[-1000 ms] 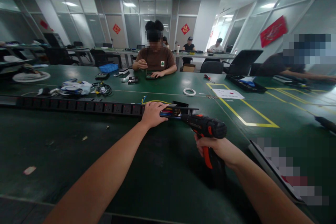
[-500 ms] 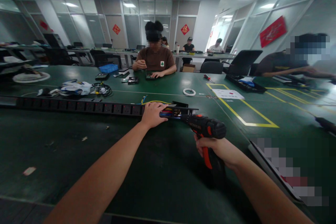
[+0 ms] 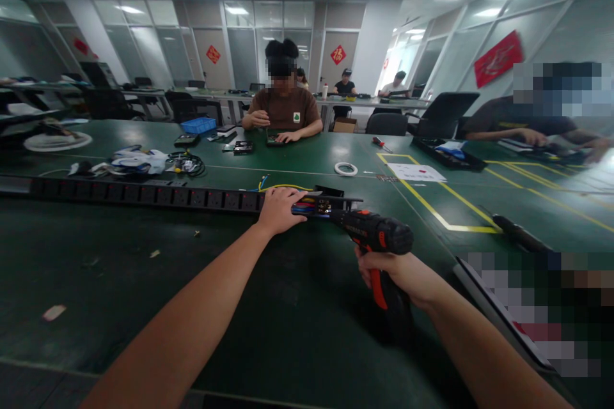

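Note:
A long black power strip with a row of sockets lies across the green table. My left hand is wrapped over its right part, thumb and fingers on either side. Just right of that hand the housing is open, showing coloured wires and a small circuit board. My right hand grips a black and orange cordless drill by its handle. The drill points left, its tip at the circuit board end of the strip; the exact contact is too small to make out.
Beyond the strip lie bundled cables, a white ring and a red screwdriver. Yellow tape marks the table at right, near a dark tool and a board. A co-worker sits opposite; another is at right.
My hands, the drill and the power strip hold almost still. The dark tool at the right edge has moved left and inward over the table. The co-worker at right has shifted their arms.

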Tool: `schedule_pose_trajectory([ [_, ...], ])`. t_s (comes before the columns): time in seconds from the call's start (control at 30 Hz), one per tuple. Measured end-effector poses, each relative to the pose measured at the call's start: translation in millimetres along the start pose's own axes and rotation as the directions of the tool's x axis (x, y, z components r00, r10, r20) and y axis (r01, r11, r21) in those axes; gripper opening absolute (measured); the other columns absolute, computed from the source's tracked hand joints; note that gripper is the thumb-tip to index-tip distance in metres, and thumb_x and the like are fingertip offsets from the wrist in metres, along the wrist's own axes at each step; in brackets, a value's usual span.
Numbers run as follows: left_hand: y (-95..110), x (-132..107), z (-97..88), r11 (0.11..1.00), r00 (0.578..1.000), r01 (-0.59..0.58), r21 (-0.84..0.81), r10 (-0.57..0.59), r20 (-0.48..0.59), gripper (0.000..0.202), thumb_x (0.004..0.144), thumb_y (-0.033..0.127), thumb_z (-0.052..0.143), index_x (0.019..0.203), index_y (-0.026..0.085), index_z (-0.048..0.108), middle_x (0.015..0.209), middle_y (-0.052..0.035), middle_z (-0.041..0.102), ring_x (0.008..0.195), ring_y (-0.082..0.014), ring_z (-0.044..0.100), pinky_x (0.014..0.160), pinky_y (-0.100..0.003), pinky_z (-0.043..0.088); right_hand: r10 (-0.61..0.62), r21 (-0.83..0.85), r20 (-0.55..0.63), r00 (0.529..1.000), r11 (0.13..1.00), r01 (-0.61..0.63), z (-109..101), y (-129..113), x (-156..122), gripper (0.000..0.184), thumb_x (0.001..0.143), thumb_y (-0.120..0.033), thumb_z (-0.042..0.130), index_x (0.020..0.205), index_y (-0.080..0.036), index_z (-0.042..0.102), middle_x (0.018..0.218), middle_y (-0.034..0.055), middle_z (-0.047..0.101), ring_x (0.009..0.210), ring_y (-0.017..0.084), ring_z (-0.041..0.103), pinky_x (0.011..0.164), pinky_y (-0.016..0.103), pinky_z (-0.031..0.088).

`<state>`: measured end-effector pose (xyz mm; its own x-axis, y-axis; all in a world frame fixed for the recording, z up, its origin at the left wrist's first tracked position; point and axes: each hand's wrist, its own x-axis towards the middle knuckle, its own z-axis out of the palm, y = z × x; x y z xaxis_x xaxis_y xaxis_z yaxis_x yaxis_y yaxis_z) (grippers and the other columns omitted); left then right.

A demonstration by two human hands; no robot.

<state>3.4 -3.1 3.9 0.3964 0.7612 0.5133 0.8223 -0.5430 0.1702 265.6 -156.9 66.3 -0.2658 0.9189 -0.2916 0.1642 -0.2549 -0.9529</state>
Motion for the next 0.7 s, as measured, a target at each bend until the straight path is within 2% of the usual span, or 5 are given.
schedule_pose_trajectory([
  [0.53, -2.0, -0.1, 2.3, 1.0, 1.0, 0.003, -0.001, -0.003, 0.004, 0.068, 0.075, 0.055, 0.08, 0.136, 0.033, 0.061, 0.133, -0.0042, 0.065, 0.125, -0.0318, 0.054, 0.106, -0.05, 0.031, 0.009, 0.027, -0.008, 1.0, 1.0, -0.008, -1.9, 1.0, -0.2, 0.01, 0.065, -0.023, 0.07, 0.07, -0.019, 0.062, 0.057, -0.0018, 0.06, 0.055, 0.015, 0.056, 0.057, 0.027, 0.045],
  [0.7, -1.3, 0.0, 1.3, 1.0, 1.0, 0.009, 0.005, -0.009, 0.007, 0.068, 0.075, 0.054, 0.08, 0.137, 0.033, 0.06, 0.134, -0.0041, 0.065, 0.126, -0.0312, 0.053, 0.107, -0.05, 0.031, 0.02, 0.034, -0.039, 0.999, 0.999, -0.018, 0.7, 1.8, -0.6, 0.016, 0.066, -0.021, 0.069, 0.082, -0.018, 0.066, 0.057, -0.0025, 0.061, 0.055, 0.016, 0.057, 0.057, 0.028, 0.045],
])
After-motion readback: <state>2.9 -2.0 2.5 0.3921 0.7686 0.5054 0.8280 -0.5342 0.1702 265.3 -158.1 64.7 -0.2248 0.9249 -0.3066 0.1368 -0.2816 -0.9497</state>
